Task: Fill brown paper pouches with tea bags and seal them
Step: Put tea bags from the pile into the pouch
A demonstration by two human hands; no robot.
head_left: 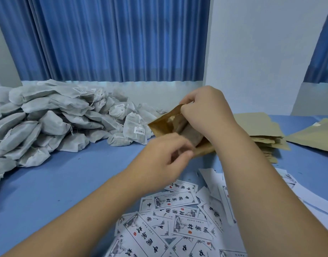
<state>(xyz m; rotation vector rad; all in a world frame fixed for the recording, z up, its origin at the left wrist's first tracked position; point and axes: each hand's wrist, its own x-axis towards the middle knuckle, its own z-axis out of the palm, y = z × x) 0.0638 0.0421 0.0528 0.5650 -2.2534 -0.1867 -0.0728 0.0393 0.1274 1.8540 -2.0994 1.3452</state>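
**teacup_tom:** What are your hands doing here, and where's the pouch?

**me:** Both hands are busy. My right hand point(205, 112) is the far one, with its fingers curled over the top edge of the brown pouch point(163, 125), gripping it. My left hand point(167, 156) is closer to me and pinches the pouch's near end between thumb and fingers. It's a bit blurry there, so I can't tell if the pinch catches the tea bag point(189, 135) showing inside as well. The pouch is up off the table point(67, 182), held between the two hands.

**teacup_tom:** Which way does it lie?

**me:** The long way runs on a diagonal, from the far end under the right hand down to the near end at my left fingertips. So the left hand has the end closest to me and the right has the far one. I can't say for sure which end is the mouth. My guess is it's the right hand's end, so sealing would mean pressing across the short way up there while the left steadies the bottom.

**teacup_tom:** And the rest of the stuff?

**me:** The pile of tea bags point(48, 117) is off to the left, on my left hand's side. The stack of empty pouches point(261, 127) sits just past my right forearm. The labels point(178, 219) are scattered under my arms.
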